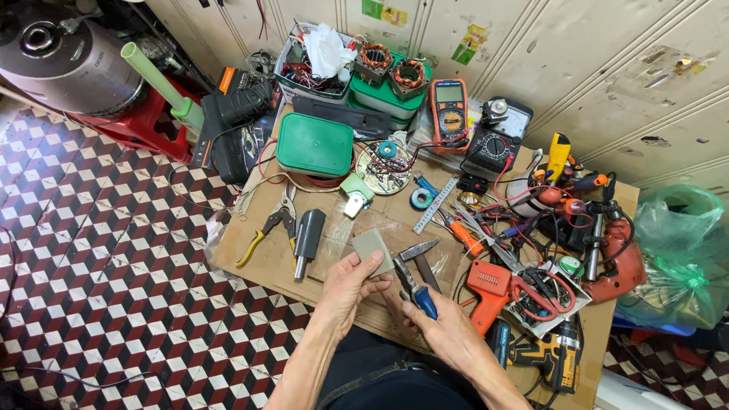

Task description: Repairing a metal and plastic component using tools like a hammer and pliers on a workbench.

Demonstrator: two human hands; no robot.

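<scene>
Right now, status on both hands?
Left hand holds grey square plate. Right hand grips blue-handled pliers, jaws by plate's edge. Loose tools crowd the cardboard.

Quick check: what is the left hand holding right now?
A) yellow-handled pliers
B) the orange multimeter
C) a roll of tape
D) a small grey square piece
D: the left hand pinches a small grey square piece by its lower edge, while the right hand holds blue-handled pliers.

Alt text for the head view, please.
Left hand holds a small grey square piece; right hand grips blue-handled pliers beside it, over a cardboard-covered table crowded with tools and multimeters.
</scene>
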